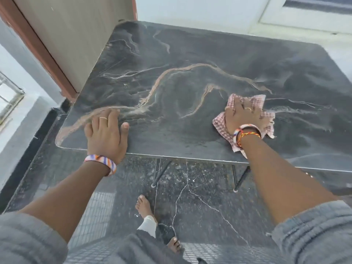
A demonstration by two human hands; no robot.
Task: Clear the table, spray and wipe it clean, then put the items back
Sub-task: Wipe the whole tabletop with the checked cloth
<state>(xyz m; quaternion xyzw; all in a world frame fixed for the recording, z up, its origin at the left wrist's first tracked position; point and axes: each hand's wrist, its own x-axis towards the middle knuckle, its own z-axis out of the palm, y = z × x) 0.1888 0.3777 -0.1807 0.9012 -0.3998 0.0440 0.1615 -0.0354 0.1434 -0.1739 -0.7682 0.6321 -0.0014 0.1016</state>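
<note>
Right hand (242, 116) flat, pressing checked cloth (266, 119) on table (190, 54); left hand (106, 132) flat, empty

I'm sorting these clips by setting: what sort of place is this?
Probably a room in a home: a dark marble-patterned folding table on a speckled dark stone floor, beside a beige wooden door. The right hand presses a pink checked cloth.
</note>
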